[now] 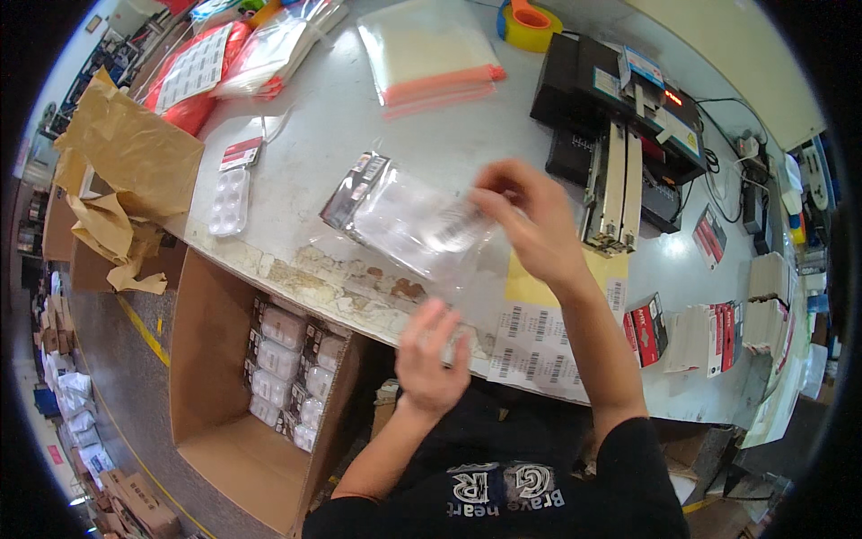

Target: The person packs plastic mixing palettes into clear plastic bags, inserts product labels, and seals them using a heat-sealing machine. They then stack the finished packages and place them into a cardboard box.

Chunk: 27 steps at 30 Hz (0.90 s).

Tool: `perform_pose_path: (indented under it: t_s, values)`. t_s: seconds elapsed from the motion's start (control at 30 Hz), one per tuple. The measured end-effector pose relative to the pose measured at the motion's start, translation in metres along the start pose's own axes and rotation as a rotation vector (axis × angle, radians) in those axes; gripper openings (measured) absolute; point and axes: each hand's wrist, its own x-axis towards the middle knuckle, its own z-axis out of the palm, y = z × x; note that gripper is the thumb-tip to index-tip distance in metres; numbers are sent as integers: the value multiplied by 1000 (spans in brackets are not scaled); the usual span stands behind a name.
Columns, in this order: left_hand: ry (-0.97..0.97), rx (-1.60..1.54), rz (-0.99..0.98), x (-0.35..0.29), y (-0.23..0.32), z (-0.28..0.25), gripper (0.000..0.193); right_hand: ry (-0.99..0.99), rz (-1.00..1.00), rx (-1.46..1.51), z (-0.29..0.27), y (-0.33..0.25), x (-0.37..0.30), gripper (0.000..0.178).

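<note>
A clear plastic bag lies on the table in front of me, with a black printed card at its left end. A barcode label shows blurred near the bag's right end. My right hand is over that end, thumb and fingers curled together; whatever they pinch is too small to tell. My left hand is at the table's front edge, below the bag, with fingers stretched out and slightly blurred. By my right forearm lies a sheet of barcode labels on yellow backing.
A carton of packed clear blister packs stands below the table edge. Further back are a blister pack, clear bags, a tape roll and a black sealing machine. Red-and-black cards stand at right; brown paper lies left.
</note>
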Motion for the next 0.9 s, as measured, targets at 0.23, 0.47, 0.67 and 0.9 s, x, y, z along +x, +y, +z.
perform_pose_path:
  t_s: [0.23,0.47,0.67,0.9]
  values:
    - [114,3,-67,50,-51,-24,51,-255,178,-182,44,4,55,13]
    - [-79,-78,5,61,-56,-9,49,-216,114,-214,42,13,46,12]
    - [-41,-175,10,40,-67,-4,25,34,-85,-557,53,17,33,17]
    - [24,-389,-834,67,-74,-36,53,-201,159,-553,53,13,8,43]
